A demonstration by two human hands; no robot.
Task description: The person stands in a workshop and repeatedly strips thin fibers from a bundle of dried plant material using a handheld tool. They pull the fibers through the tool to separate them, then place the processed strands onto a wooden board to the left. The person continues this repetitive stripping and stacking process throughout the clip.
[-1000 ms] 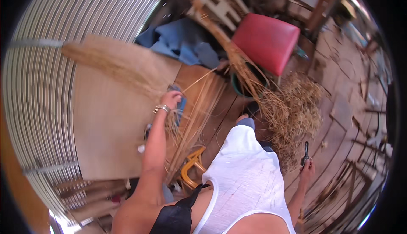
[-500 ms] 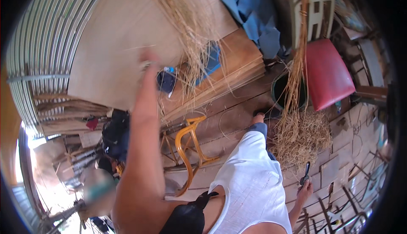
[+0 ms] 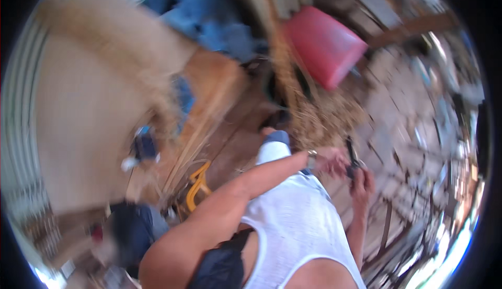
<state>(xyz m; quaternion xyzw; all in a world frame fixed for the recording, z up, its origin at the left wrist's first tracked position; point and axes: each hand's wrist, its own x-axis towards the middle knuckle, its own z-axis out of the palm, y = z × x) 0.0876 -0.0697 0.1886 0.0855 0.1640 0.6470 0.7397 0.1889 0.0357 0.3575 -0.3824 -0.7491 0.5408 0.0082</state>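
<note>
Black tool (image 3: 353, 159) sits in the right hand (image 3: 362, 182) — left hand (image 3: 332, 162) beside it, grip too blurred to tell.

Ribbed metal wall (image 3: 18, 106) along the left side, pale. Big flat tan board (image 3: 78, 111) next to it, lying over an orange-brown wood panel (image 3: 214, 74). Plank floor (image 3: 227, 127), brown near the middle, paler and patchy toward the right. Chair (image 3: 324, 46) at top, red seat, pale back, blurred. Yellow bent furniture frame (image 3: 200, 173) on the floor just beside the panel. Brown beam (image 3: 418, 29) upper right. Bright daylight (image 3: 452, 247) at lower right rim, more at lower left corner. Edges smeared, details too blurred to tell.
</note>
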